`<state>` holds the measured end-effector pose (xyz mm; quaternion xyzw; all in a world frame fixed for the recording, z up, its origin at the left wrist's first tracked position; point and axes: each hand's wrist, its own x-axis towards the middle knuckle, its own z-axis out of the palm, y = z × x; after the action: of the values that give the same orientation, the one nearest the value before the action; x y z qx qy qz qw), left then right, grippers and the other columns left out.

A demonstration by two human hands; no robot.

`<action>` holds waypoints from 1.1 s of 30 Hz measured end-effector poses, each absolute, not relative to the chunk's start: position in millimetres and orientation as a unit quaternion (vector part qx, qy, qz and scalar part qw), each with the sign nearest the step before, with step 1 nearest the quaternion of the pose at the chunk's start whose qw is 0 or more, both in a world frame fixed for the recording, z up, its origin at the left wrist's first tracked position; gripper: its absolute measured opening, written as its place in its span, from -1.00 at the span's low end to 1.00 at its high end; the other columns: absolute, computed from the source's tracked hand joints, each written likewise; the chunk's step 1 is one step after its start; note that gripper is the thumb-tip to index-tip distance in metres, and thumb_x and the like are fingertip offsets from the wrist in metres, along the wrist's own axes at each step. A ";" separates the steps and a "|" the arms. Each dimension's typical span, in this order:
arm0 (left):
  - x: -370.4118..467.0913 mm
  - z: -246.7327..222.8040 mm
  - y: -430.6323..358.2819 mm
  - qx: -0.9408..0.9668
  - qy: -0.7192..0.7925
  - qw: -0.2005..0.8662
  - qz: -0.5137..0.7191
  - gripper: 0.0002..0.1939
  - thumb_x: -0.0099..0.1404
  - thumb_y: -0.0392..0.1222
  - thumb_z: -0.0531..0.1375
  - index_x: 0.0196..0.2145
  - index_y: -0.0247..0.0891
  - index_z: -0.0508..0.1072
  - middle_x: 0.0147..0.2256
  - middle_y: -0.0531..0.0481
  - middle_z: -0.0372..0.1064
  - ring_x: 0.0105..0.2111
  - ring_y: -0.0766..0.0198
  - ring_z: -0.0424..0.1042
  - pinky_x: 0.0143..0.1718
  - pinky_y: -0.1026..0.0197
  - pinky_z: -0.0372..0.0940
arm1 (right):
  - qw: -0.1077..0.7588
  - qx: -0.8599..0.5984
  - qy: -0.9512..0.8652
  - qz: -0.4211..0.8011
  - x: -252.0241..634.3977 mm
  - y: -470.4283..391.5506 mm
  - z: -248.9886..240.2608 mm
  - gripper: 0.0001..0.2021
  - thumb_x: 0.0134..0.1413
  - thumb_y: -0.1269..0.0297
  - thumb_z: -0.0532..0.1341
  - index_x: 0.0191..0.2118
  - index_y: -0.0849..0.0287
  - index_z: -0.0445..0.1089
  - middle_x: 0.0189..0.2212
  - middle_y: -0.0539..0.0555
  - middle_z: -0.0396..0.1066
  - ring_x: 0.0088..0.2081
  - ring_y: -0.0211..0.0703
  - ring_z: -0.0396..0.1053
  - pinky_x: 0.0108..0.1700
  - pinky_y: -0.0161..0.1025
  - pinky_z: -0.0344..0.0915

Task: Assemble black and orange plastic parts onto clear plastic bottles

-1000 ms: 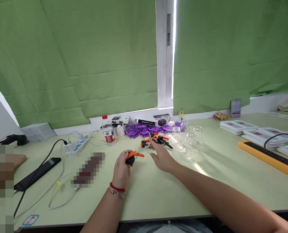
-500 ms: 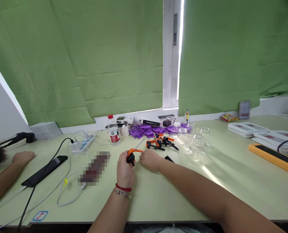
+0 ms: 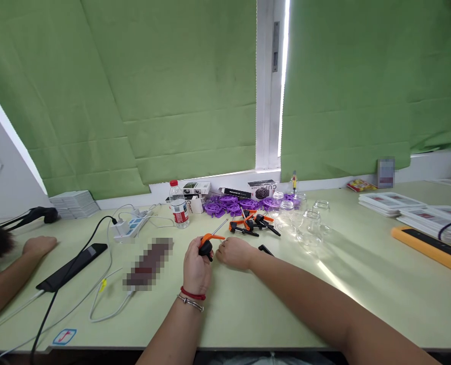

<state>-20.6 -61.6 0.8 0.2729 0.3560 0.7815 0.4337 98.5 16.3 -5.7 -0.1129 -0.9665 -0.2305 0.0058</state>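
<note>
My left hand (image 3: 197,266) is closed round an orange-and-black tool (image 3: 207,244); its exact kind is unclear. A curved orange arm sticks out to the right of the fist, and a thin metal rod points up and away. Close by on the right, my right hand (image 3: 236,252) rests low with its fingers bent in near the tool's lower end. Whatever those fingertips pinch is hidden. Beyond both hands lies a pile of similar orange-and-black tools (image 3: 252,223) with black handles. A small black piece (image 3: 265,249) shows partly behind my right forearm.
Purple plastic pieces (image 3: 225,205), a red-capped bottle (image 3: 179,208) and clear glass jars (image 3: 309,228) stand farther back. To the left are a power strip (image 3: 128,229), cables, a black phone-like slab (image 3: 73,266) and another person's hand (image 3: 40,245). An orange-edged bar (image 3: 430,251) lies right.
My right hand has shifted slightly left toward the tool in my left hand. My left hand keeps its grip almost unmoved, and the view has shifted slightly.
</note>
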 end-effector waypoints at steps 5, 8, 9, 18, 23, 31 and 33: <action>-20.2 2.0 -62.2 0.275 0.353 0.439 0.779 -0.80 0.10 -0.10 0.21 -0.42 -0.31 0.38 -0.47 0.06 0.25 -0.54 0.39 0.24 -0.55 0.27 0.17 | 0.006 -0.112 -0.968 -0.223 101.2 18.3 -7.6 -0.83 0.11 0.46 0.04 -0.30 0.30 0.38 -0.37 0.19 0.47 -0.38 -0.08 0.41 -0.37 -0.20 0.20; -20.0 2.3 -62.7 0.266 0.359 0.442 0.778 -0.79 0.09 -0.09 0.22 -0.43 -0.31 0.38 -0.49 0.07 0.24 -0.54 0.39 0.23 -0.54 0.27 0.18 | 0.023 -0.084 -0.967 -0.237 107.9 15.0 -9.0 -0.81 0.11 0.47 0.03 -0.31 0.31 0.39 -0.36 0.21 0.46 -0.36 -0.09 0.40 -0.35 -0.19 0.20; -19.8 2.4 -62.9 0.264 0.360 0.442 0.778 -0.79 0.09 -0.08 0.22 -0.43 -0.31 0.38 -0.50 0.07 0.24 -0.55 0.39 0.22 -0.54 0.27 0.18 | 0.029 -0.073 -0.967 -0.241 110.4 12.9 -9.6 -0.81 0.11 0.47 0.02 -0.32 0.32 0.39 -0.37 0.21 0.46 -0.36 -0.10 0.39 -0.34 -0.19 0.19; -17.9 2.3 -63.3 0.280 0.367 0.448 0.766 -0.79 0.08 -0.08 0.22 -0.47 -0.29 0.35 -0.53 0.10 0.22 -0.58 0.41 0.20 -0.54 0.28 0.14 | 0.122 0.017 -0.962 -0.242 130.2 -17.7 -8.7 -0.76 0.12 0.53 -0.04 -0.38 0.26 0.35 -0.47 0.11 0.39 -0.45 -0.17 0.32 -0.39 -0.21 0.19; -6.6 6.4 -70.9 0.340 0.387 0.495 0.699 -0.78 0.12 -0.07 0.19 -0.41 -0.31 0.39 -0.49 0.06 0.26 -0.55 0.41 0.21 -0.54 0.29 0.11 | 0.373 -0.096 -0.922 -0.034 157.3 -49.6 24.3 -0.78 0.16 0.43 -0.03 -0.29 0.18 0.35 -0.35 0.14 0.43 -0.31 -0.19 0.35 -0.27 -0.23 0.27; 10.7 2.2 -83.3 0.443 0.364 0.644 0.507 -0.66 0.17 0.03 0.18 -0.26 -0.32 0.44 -0.39 -0.05 0.28 -0.49 0.35 0.24 -0.50 0.27 0.13 | 0.575 -0.296 -0.670 0.365 178.4 -47.1 25.7 -0.91 -0.01 0.30 0.19 -0.39 0.20 0.39 -0.44 0.07 0.42 -0.38 -0.20 0.38 -0.31 -0.25 0.35; 11.3 -0.4 -83.5 0.454 0.355 0.653 0.491 -0.68 0.19 0.03 0.17 -0.27 -0.31 0.44 -0.40 -0.04 0.26 -0.47 0.35 0.23 -0.50 0.28 0.12 | 0.557 -0.293 -0.667 0.399 176.2 -45.4 21.2 -0.91 -0.04 0.30 0.21 -0.39 0.21 0.39 -0.44 0.07 0.43 -0.39 -0.21 0.38 -0.31 -0.25 0.35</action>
<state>11.3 -83.5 -0.4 0.4535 0.3551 0.4913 0.6533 176.2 -45.4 21.2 -0.2931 -0.6668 0.3993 0.5568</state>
